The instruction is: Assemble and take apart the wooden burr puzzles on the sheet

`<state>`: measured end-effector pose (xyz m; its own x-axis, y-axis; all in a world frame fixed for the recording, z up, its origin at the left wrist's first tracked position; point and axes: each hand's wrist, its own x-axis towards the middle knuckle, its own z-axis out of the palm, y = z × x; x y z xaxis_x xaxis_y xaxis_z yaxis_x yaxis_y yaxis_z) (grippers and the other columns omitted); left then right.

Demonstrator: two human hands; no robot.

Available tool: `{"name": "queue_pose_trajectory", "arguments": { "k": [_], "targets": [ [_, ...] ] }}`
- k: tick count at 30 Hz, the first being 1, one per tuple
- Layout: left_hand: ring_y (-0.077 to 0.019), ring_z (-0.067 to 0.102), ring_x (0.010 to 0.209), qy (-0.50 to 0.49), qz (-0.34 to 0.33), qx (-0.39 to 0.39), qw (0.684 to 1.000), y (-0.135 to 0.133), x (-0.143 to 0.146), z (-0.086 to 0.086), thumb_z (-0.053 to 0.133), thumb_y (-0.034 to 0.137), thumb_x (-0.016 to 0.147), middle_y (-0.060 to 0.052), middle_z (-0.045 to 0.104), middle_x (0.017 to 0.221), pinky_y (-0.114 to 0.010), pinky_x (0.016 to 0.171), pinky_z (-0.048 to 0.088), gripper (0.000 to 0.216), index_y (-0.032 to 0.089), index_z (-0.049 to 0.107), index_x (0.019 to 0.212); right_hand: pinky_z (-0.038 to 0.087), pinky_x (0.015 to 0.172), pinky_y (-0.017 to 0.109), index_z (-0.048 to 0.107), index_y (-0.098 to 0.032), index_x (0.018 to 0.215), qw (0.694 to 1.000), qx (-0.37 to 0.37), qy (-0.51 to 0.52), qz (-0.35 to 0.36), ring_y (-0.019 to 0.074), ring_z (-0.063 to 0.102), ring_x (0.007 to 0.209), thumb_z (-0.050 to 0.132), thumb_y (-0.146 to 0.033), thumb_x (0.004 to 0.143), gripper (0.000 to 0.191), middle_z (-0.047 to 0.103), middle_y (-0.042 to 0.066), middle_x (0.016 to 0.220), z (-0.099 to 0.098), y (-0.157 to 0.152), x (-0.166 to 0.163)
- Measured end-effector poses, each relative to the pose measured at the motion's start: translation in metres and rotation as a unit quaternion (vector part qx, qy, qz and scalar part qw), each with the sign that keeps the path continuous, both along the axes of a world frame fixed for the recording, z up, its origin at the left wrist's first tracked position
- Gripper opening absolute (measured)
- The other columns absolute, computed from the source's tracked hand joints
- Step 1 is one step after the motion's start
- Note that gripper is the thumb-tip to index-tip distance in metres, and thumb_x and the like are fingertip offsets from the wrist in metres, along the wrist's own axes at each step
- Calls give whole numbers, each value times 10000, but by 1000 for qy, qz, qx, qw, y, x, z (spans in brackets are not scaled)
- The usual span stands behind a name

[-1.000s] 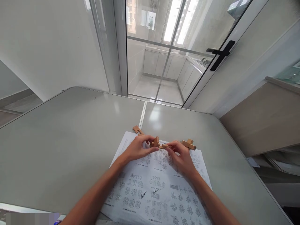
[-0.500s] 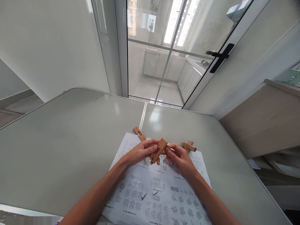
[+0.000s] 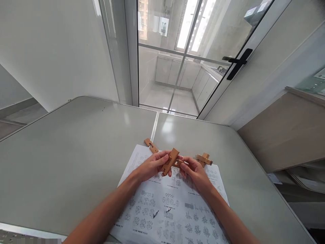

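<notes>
Between thumb and fingers, my left hand (image 3: 155,165) grips a wooden puzzle piece (image 3: 170,162) marked "2", tilted above the paper. A second wooden puzzle piece (image 3: 178,163), with a cut-out, is pinched in my right hand (image 3: 194,169). Its left end meets the numbered piece; whether the two interlock is hidden by the front piece. Past my left hand lies a notched wooden piece (image 3: 151,145) marked "1", at the paper's top edge. Beyond my right hand, several wooden pieces crossed together (image 3: 204,159) rest at the paper's upper right.
A printed sheet (image 3: 175,210) of puzzle diagrams lies under my hands on the grey table (image 3: 76,162). Behind the table stands a glass door (image 3: 167,78) with a black handle (image 3: 237,62). A wooden panel (image 3: 276,132) borders the right side.
The numbered piece has tipped a little and shifted slightly left, showing more of the second piece's cut-out. Both hands keep their hold; the pieces on the table stay put.
</notes>
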<state>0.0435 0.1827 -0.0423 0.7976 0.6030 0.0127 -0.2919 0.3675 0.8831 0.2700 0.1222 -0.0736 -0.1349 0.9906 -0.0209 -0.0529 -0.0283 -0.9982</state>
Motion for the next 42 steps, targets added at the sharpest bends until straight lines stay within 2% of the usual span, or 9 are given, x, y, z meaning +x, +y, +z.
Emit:
{"name": "queue_pose_trajectory", "arguments": {
  "k": [7,12,16,20,24,28,34,39,42],
  "targets": [
    [-128,662,686,6,0,5,1000,1,-1,1,656,569,981,-143,703,1166,-234,558,400,524,187,683,1339,394,603,288,634,-223,978,1000,-10,1,4,147,486,600,721,-559,942,349,584,-28,654,2,-1,-1],
    [-92,628,631,8,19,12,1000,2,-1,-1,645,542,997,-140,680,1238,-236,548,382,474,198,698,1319,381,607,282,653,-215,986,1000,-7,9,-3,129,479,582,729,-513,953,309,575,-37,640,8,-2,-3],
    [-93,625,623,10,23,16,1000,3,-1,-2,631,533,1008,-113,695,1148,-239,543,363,452,206,703,1312,380,600,281,661,-211,988,1000,-3,14,-4,125,476,575,732,-504,952,303,566,-40,630,9,-1,-3],
    [-87,623,623,12,27,19,999,2,-1,-1,626,529,1013,-106,692,1143,-244,546,355,441,198,715,1292,379,598,277,659,-209,990,1000,-6,15,-8,121,474,573,733,-501,953,303,564,-42,629,9,-1,-4],
    [-76,567,586,10,40,22,999,2,-1,-1,633,534,1009,-72,693,968,-245,552,339,445,176,724,1257,379,587,274,652,-206,992,1000,-10,26,-13,118,466,564,751,-512,933,327,561,-45,628,9,-1,-5],
    [-46,407,497,1,55,12,998,3,-1,-1,624,522,1020,8,597,710,-241,536,282,412,161,741,1181,382,584,266,638,-211,983,999,-19,29,-20,115,471,570,770,-512,917,336,562,-46,640,10,-1,-5],
    [-78,426,495,-4,64,-20,998,2,1,1,667,507,992,30,544,592,-256,534,281,406,161,731,1194,394,578,262,646,-213,967,999,-9,28,-23,111,473,564,769,-534,909,348,555,-47,646,11,-1,-7],
    [-57,417,481,-13,77,-21,997,2,1,1,682,472,988,3,626,710,-258,526,285,393,170,728,1236,392,600,267,655,-215,981,1000,-6,2,-21,122,484,593,750,-523,932,326,564,-40,651,11,-2,-6],
    [-61,364,447,-5,75,-10,997,2,1,2,661,488,1000,45,529,564,-256,513,273,413,152,731,1229,373,582,270,647,-220,974,1000,-3,-9,-27,127,470,583,750,-544,922,345,549,-43,635,10,-2,-6]
  ]
}}
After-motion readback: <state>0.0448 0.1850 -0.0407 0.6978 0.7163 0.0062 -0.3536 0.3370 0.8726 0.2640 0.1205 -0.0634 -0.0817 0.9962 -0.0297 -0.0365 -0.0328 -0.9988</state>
